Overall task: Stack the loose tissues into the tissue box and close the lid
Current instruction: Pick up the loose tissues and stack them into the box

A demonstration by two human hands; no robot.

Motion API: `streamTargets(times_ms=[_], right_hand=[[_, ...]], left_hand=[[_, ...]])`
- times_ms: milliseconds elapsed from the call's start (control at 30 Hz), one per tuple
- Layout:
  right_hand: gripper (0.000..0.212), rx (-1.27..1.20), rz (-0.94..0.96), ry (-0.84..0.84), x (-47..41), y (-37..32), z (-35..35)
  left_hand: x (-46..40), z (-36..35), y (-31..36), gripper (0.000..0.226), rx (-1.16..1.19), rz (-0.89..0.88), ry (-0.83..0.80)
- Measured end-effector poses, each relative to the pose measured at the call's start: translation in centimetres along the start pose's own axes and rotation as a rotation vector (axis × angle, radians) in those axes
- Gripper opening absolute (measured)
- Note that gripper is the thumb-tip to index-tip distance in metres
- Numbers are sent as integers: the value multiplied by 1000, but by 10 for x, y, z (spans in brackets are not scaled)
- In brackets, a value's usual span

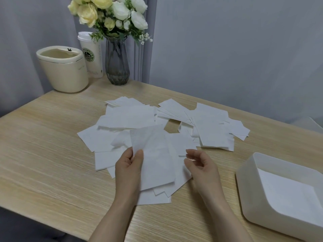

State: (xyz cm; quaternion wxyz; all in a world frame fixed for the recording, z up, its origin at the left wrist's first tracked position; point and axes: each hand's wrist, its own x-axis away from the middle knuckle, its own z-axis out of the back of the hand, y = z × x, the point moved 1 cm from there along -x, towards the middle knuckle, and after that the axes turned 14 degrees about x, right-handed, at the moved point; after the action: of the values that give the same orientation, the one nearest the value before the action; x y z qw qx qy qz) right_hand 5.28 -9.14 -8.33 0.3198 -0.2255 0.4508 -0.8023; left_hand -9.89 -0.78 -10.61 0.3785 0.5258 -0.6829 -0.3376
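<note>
Head view: left hand (129, 165) pinches a white rectangular paper tissue (153, 158) by its left edge, thumb on top and fingers behind, sheet lifted and tilted above the pile. Right hand (201, 165) hovers just beside the right edge of that sheet, fingers loosely curled, thumb and forefinger apart, nothing clearly between them; whether the fingertips touch the tissues underneath can't be told.

Loose white tissues (132, 117) lie scattered and overlapping across the middle of the light wood-grain table (43, 145). One cluster sits left-centre, under and behind the hands. A second cluster (213, 130) lies to the right, overlapping the first at its near edge, with a patch of bare table showing between them farther back.

White plastic tissue box (248, 186), rounded corners, stands open at the right near edge of the table, well apart from the pile, cut off by the frame. Its inside shows a flat white surface; bottom or tissues, can't tell. Lid isn't identifiable.

Back left of the table: cream lidded plastic bin (64, 72), white paper coffee cup with green round logo (92, 58) just behind it, and a grey faceted glass vase (117, 63) holding white and pale-yellow flowers (108, 13). Grey curtain (227, 49) behind the table.
</note>
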Motion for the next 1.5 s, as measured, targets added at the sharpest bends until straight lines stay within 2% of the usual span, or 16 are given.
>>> streamTargets(times_ms=[233, 400, 467, 633, 767, 967, 1100, 1500], right_hand=[[30, 78, -72, -117, -6, 8, -6], [7, 184, -19, -98, -4, 7, -4], [12, 186, -4, -42, -2, 7, 0], [12, -11, -107, 28, 7, 9, 17], [13, -245, -187, 91, 23, 9, 27], [14, -479, -157, 262, 39, 8, 30], [15, -536, -135, 188, 48, 0, 24], [22, -441, -124, -58, 55, -9, -3]], left_hand=[[-1, -1, -1, 21, -35, 15, 10], [-1, 0, -1, 21, -37, 19, 16], [-1, 0, -1, 21, -38, 17, 10], [1, 0, 1, 20, -4, 9, -22], [5, -4, 2, 22, 86, 98, -107], [6, -6, -1, 24, 6, 136, -168], [6, -6, -3, 26, -15, 156, -193], [5, -6, -4, 28, -36, 151, -204]])
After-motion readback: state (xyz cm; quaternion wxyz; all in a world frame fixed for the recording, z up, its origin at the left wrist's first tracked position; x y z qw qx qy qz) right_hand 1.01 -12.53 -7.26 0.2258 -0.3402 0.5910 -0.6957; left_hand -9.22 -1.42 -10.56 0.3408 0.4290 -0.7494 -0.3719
